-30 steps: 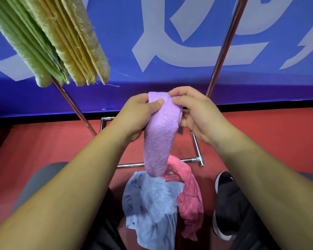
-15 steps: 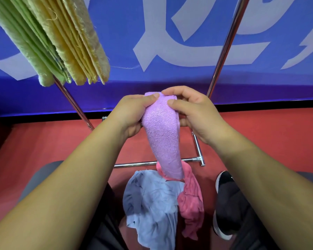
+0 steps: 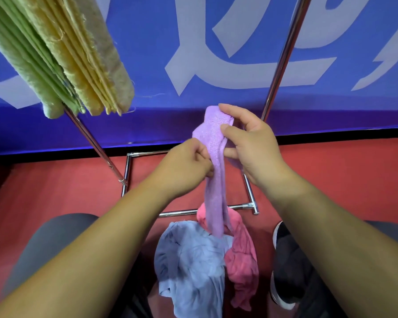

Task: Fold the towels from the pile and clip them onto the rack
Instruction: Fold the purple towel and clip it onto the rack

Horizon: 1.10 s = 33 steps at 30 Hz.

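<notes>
2 grips hold your purple towel (image 3: pixel 213 131): your left grip (image 3: pixel 184 166) pinches its middle, your right grip (image 3: pixel 255 145) pinches its top, above the pile (image 3: pixel 193 260).

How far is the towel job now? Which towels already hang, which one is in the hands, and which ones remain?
Done: folded green towels and yellow towels hang at the upper left; their clips are out of view. In hand: the left hand and right hand grip the purple towel, not yet clipped to the rack. Left: the blue towel and pink towel lie crumpled on the floor.
</notes>
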Available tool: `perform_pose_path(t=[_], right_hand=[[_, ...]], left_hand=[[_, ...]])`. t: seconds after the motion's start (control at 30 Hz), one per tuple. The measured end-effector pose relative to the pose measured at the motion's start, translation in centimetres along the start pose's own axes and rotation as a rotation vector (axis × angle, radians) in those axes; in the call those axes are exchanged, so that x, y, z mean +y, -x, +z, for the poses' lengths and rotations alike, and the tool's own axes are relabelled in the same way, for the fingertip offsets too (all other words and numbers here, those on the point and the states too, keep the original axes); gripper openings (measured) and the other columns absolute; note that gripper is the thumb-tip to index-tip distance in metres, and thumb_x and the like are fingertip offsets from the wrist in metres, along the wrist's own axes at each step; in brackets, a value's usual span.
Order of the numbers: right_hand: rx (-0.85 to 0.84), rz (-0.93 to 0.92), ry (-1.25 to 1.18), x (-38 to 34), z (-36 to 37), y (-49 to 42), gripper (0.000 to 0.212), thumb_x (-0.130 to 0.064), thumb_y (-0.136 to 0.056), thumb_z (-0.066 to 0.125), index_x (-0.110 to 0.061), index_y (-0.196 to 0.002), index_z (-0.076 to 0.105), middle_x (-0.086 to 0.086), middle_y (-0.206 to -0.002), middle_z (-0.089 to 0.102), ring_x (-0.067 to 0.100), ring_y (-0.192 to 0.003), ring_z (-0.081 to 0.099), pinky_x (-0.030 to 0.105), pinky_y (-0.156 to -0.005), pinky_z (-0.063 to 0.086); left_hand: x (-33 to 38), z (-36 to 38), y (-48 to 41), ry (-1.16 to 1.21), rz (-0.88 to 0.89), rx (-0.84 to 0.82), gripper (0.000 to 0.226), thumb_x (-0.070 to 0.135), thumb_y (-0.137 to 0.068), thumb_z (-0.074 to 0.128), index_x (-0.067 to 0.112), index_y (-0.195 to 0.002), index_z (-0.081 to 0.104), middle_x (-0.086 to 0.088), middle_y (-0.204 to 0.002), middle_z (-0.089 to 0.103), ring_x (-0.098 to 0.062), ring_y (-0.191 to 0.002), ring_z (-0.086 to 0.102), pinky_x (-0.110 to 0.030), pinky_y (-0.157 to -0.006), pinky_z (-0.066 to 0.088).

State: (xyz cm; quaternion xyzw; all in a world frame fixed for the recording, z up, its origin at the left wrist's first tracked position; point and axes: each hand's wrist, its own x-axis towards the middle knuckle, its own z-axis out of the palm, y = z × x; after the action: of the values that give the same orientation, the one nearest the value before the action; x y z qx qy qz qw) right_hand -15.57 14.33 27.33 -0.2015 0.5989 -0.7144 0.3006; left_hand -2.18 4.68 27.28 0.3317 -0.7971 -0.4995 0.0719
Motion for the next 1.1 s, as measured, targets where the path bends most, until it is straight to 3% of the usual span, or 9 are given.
perform_pose_path(t=[0.1, 0.3, 0.4, 0.53, 0.7, 0.77, 0.9, 0.97, 1.1], right_hand=[[0.036, -0.036, -0.025, 0.0, 0.2, -0.1, 0.052, 0.007, -0.099, 0.056, -0.032, -0.127, 0.077, 0.004, -0.138, 0.064, 0.026, -0.118, 0.074, 0.047, -0.084, 0.068], [0.066, -0.099, 0.029, -0.4, 1.0, 0.3, 0.057, 0.008, -0.102, 0.045, -0.024, -0.141, 0.070, -0.006, -0.137, 0.060, 0.009, -0.107, 0.072, 0.045, -0.090, 0.067], [0.070, -0.100, 0.008, -0.6, 1.2, 0.4, 0.056, 0.010, -0.102, 0.042, -0.024, -0.137, 0.071, -0.007, -0.129, 0.060, 0.005, -0.095, 0.069, 0.048, -0.087, 0.067], [0.068, -0.067, -0.127, -1.0, 1.2, 0.3, 0.053, 0.015, -0.102, 0.048, -0.017, -0.136, 0.072, 0.001, -0.140, 0.059, 0.020, -0.124, 0.069, 0.047, -0.087, 0.067], [0.091, -0.140, -0.016, -0.9, 0.6, 0.3, 0.058, 0.013, -0.102, 0.040, -0.018, -0.141, 0.069, -0.002, -0.141, 0.056, 0.017, -0.123, 0.069, 0.042, -0.088, 0.067], [0.110, -0.186, 0.052, -1.0, 0.2, 0.3, 0.061, 0.013, -0.100, 0.037, -0.017, -0.145, 0.067, -0.001, -0.139, 0.054, 0.018, -0.123, 0.068, 0.043, -0.091, 0.066], [0.139, -0.271, 0.135, -1.4, -0.5, 0.3, 0.064, 0.011, -0.098, 0.036, -0.018, -0.147, 0.066, -0.004, -0.134, 0.053, 0.021, -0.125, 0.065, 0.045, -0.090, 0.066], [0.158, -0.280, 0.110, -1.7, -0.6, 0.2, 0.062, 0.011, -0.101, 0.036, -0.016, -0.147, 0.066, -0.003, -0.139, 0.051, 0.017, -0.128, 0.064, 0.043, -0.089, 0.067], [0.181, -0.272, 0.029, -2.3, -0.5, 0.2, 0.056, 0.012, -0.104, 0.036, -0.012, -0.145, 0.066, 0.002, -0.144, 0.050, 0.015, -0.127, 0.065, 0.042, -0.087, 0.067]], left_hand=[[-0.2, 0.6, -0.4, -0.162, 0.053, 0.014, 0.012, 0.012, -0.087, 0.065, 0.016, -0.098, 0.064, 0.000, -0.088, 0.076, -0.019, -0.089, 0.072, -0.042, -0.086, 0.059], [-0.7, 3.0, -1.6, -0.160, 0.176, 0.101, 0.030, 0.026, -0.091, 0.074, 0.024, -0.119, 0.064, 0.008, -0.107, 0.074, -0.013, -0.096, 0.068, -0.031, -0.083, 0.052], [-1.0, 3.7, -2.2, -0.127, 0.199, 0.215, 0.019, 0.026, -0.094, 0.071, 0.022, -0.112, 0.067, 0.007, -0.103, 0.073, -0.013, -0.090, 0.065, -0.026, -0.072, 0.042], [-1.3, 3.9, -3.1, -0.191, 0.193, 0.326, 0.005, 0.018, -0.097, 0.062, 0.016, -0.100, 0.066, -0.002, -0.092, 0.072, -0.025, -0.084, 0.062, -0.027, -0.064, 0.033], [-1.4, 3.8, -3.4, -0.233, 0.209, 0.297, 0.004, 0.012, -0.095, 0.063, 0.012, -0.093, 0.060, 0.000, -0.082, 0.064, -0.023, -0.076, 0.055, -0.013, -0.058, 0.038], [-1.5, 3.8, -3.2, -0.208, 0.192, 0.276, 0.012, 0.006, -0.092, 0.063, 0.014, -0.098, 0.056, 0.001, -0.083, 0.064, -0.024, -0.077, 0.058, -0.018, -0.059, 0.043], [-1.6, 3.7, -2.8, -0.154, 0.268, 0.341, 0.031, -0.006, -0.085, 0.056, 0.019, -0.093, 0.038, -0.003, -0.083, 0.062, -0.028, -0.073, 0.054, -0.048, -0.066, 0.050], [-1.7, 3.5, -2.9, -0.221, 0.362, 0.423, 0.033, -0.011, -0.079, 0.054, 0.018, -0.086, 0.042, -0.003, -0.085, 0.056, -0.024, -0.075, 0.045, -0.041, -0.069, 0.047], [-2.3, 3.5, -3.3, -0.280, 0.489, 0.499, 0.030, -0.012, -0.082, 0.062, 0.013, -0.094, 0.074, 0.000, -0.101, 0.066, -0.003, -0.091, 0.053, -0.004, -0.082, 0.037]])
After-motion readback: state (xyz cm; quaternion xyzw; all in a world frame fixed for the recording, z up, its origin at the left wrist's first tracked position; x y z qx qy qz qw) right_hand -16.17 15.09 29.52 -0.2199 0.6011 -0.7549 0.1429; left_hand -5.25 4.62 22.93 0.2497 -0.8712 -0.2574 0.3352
